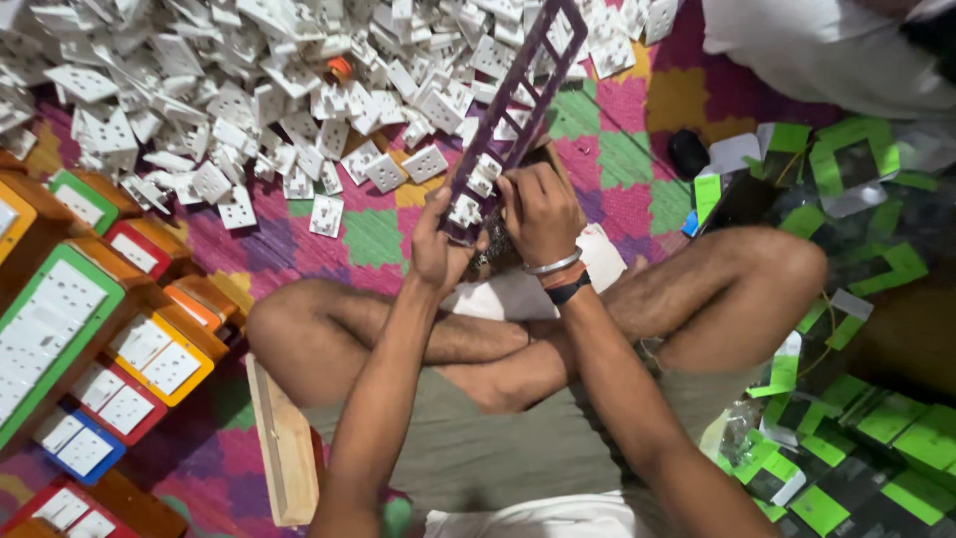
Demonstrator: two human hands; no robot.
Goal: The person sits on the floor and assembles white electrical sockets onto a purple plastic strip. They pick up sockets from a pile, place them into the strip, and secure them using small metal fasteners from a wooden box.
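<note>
Purple slotted frame (518,110), tilted over the crossed legs, is clasped low by the left hand (438,249) while the right hand (538,211) pinches a white socket module (466,209); seating it squarely probably needs steady support.

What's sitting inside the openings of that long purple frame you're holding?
The long purple plastic frame has white socket modules seated in its lower openings; the upper ones show only the white socket pile behind. The left hand and right hand cover its bottom end.
</note>
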